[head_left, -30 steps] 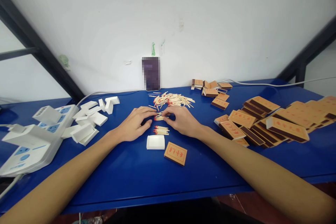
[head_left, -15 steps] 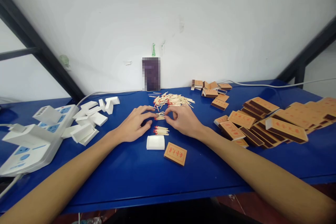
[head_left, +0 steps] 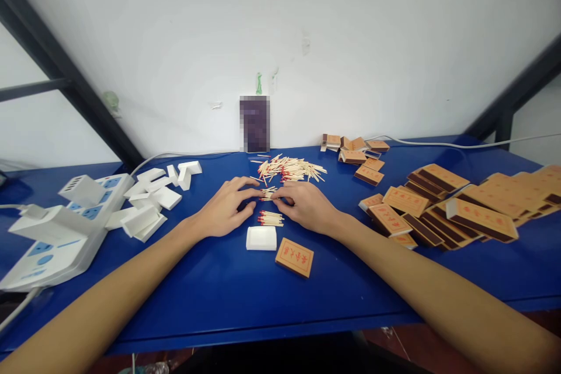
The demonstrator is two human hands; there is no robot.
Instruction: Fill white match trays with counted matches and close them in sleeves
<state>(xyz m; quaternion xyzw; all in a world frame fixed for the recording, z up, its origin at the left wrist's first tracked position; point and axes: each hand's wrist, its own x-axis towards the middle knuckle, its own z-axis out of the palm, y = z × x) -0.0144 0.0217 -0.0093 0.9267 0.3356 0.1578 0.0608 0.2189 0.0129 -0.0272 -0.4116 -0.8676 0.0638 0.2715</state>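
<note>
One left hand (head_left: 254,198): loosely curved, thumb and forefinger parted.
One right hand (head_left: 305,205): fingertips at the matches (head_left: 268,192); cannot tell whether they pinch.
Matches: between the hands; likely light, stiff, easily snapped; best held gently mid-stick.
Wrists: low over the tabletop (head_left: 245,298), knuckles upward.
Near side: second bunch (head_left: 272,219), white tray (head_left: 262,238), matchbox (head_left: 294,257).
Far side: loose match pile (head_left: 294,168).

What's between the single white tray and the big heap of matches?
The head view shows a small row of matches beyond the white tray, then another bunch between the left hand and right hand.
</note>
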